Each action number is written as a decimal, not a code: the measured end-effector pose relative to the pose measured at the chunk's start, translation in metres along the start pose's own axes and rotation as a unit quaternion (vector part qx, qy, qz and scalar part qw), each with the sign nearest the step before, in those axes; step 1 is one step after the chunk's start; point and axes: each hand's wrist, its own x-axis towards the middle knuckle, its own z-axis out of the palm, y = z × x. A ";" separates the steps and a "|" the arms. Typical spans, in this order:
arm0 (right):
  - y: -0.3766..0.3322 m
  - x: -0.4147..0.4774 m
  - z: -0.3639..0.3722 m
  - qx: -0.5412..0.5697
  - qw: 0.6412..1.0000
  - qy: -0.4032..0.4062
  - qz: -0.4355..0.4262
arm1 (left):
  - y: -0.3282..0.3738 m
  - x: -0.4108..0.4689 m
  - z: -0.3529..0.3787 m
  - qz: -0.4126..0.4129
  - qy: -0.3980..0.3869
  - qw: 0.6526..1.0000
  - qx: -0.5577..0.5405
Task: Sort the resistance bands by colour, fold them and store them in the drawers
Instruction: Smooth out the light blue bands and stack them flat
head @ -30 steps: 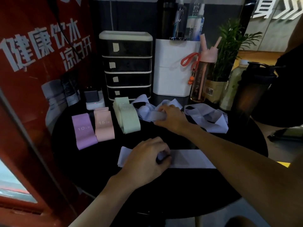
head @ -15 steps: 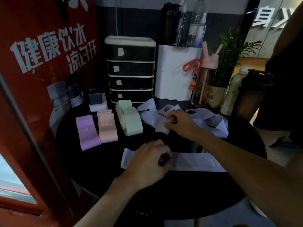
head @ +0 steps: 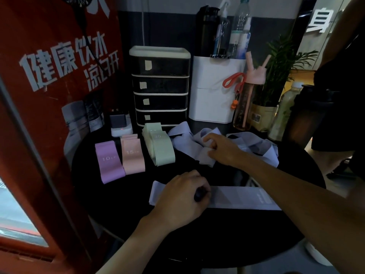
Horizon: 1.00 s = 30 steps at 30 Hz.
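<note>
I am in the middle of the sorting and folding step; nothing looks to have gone into the drawers (head: 160, 86) yet, and all four are closed at the back of the table (head: 217, 244).

My left hand (head: 180, 198) is curled over the left part of the flat band (head: 239, 197), a pale lilac strip lying straight across the table in front of me. It holds the strip down; I cannot tell whether my fingertips have caught an edge underneath.

My right hand (head: 223, 149) reaches further back and pinches a fold of the tangled bands (head: 254, 149), the same pale colour, heaped just in front of the white box (head: 213, 91).

To the left, the sorted colours lie side by side: the purple band (head: 109, 162), the pink bands (head: 132, 155) and the green bands (head: 161, 148), each flat and apart from the pale heap.

As I judge it, the next move is to draw one band free of the tangle without dragging the rest along. The loops look caught through one another, so a slow pull is called for. Then I would lay it on the flat one and fold.
</note>
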 end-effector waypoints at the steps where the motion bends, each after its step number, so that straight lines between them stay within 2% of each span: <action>1: 0.001 -0.001 -0.001 -0.005 1.000 -0.022 -0.004 | 0.000 0.000 0.000 -0.001 0.001 1.000 -0.003; 4: 0.002 -0.004 -0.002 -0.023 0.997 -0.069 -0.012 | -0.002 0.001 0.002 -0.004 0.003 1.000 -0.004; 9: 0.001 -0.006 -0.004 -0.067 0.995 -0.076 -0.005 | -0.001 0.000 0.002 -0.001 0.009 1.000 0.000; 16: 0.002 -0.009 -0.005 0.036 0.999 -0.008 -0.009 | -0.001 0.000 0.002 -0.002 0.011 1.000 -0.004; 21: 0.003 -0.010 -0.003 0.020 0.999 -0.035 -0.013 | -0.002 0.000 0.003 0.001 0.012 1.000 -0.004; 24: 0.004 -0.009 -0.001 0.013 1.000 -0.009 -0.016 | -0.002 0.000 0.003 0.001 0.013 1.000 -0.003; 30: -0.002 -0.009 -0.012 0.017 0.993 0.088 -0.080 | 0.000 0.000 0.001 0.002 0.009 1.000 -0.008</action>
